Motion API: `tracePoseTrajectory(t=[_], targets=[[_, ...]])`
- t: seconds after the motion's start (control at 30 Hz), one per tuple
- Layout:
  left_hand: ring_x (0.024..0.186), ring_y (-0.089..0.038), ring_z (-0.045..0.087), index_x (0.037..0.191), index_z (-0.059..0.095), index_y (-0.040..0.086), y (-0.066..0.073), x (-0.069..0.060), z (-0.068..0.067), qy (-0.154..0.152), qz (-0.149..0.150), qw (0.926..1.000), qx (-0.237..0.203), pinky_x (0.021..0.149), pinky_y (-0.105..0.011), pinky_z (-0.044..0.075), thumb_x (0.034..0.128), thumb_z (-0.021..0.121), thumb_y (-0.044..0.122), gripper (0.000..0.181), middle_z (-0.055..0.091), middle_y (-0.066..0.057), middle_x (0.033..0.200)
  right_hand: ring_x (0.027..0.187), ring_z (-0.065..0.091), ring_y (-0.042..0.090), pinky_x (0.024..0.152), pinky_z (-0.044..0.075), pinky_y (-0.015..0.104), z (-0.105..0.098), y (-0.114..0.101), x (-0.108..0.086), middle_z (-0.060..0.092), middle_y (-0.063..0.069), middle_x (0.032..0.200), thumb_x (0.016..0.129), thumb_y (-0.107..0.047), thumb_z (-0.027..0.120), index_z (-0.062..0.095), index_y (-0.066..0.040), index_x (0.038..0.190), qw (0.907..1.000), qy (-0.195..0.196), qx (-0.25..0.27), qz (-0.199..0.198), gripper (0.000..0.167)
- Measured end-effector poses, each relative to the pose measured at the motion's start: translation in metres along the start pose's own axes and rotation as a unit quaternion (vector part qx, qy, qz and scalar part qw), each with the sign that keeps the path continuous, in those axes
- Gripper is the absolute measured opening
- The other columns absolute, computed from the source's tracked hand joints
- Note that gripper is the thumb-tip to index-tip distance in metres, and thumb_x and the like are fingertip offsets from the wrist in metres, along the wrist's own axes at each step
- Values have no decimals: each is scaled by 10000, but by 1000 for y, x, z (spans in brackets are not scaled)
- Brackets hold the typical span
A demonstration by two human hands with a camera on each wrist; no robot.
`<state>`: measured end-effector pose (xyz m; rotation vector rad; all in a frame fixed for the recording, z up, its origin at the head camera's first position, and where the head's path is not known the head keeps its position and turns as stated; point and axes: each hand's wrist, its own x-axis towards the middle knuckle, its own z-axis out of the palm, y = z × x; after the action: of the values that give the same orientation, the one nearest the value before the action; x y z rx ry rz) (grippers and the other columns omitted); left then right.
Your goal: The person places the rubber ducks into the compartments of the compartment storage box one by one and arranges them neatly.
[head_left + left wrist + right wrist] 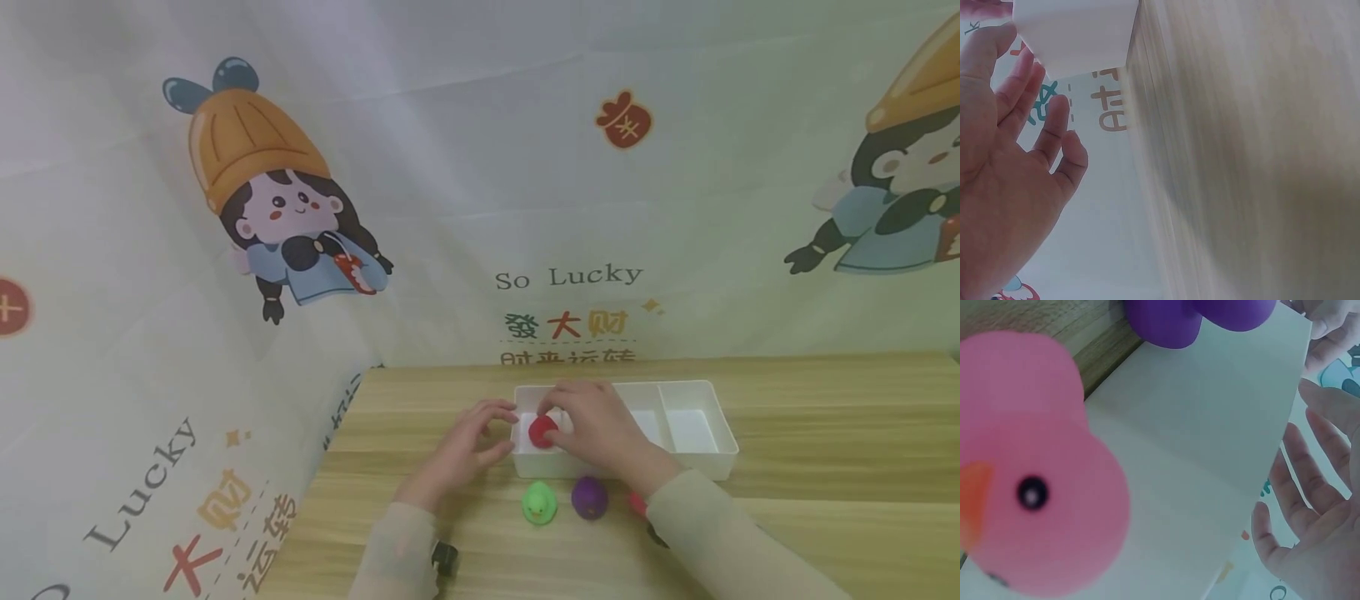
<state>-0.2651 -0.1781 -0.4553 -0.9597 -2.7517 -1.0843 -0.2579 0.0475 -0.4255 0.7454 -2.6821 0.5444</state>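
A white divided box (626, 463) stands on the wooden table, also filling much of the right wrist view (1191, 425). At its left compartment, the right hand (596, 421) pinches a red object (542, 432) between thumb and fingers. The left hand (465, 450) has its fingertips at the box's left end, thumb and fingers spread; in the left wrist view this hand (1010, 156) is beside the box's end (1079, 31). In the right wrist view, the right hand (1322, 506) reaches past the box's edge, and the red object is hidden there.
In front of the box sit a green duck (538, 503), a purple duck (589, 498) and a pink duck (1041, 481), mostly covered by the right arm in the head view. A small black object (445, 558) lies by the left sleeve. A printed cloth (450, 167) hangs behind.
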Motion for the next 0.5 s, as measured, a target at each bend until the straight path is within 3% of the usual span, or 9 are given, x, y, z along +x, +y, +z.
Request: tracePoseTrajectory(t=[0.27,0.5], targets=[[1054,-164,407,1146,518,144,0,0,0,-3,-18,10000,7,820,-388,404,815,633,169,351,394,37,1307,946,503,79,847,311,379,-7,2,-9,540,-188,893,669,-362,742,595,-340,870,9997,240,-13,-31,250],[995,-143,421,1149,520,142,0,0,0,19,-73,10000,22,797,-388,417,812,639,175,359,395,54,1306,995,482,93,886,304,408,-10,5,-17,556,-166,947,677,-335,737,598,-327,873,9994,356,37,20,240]])
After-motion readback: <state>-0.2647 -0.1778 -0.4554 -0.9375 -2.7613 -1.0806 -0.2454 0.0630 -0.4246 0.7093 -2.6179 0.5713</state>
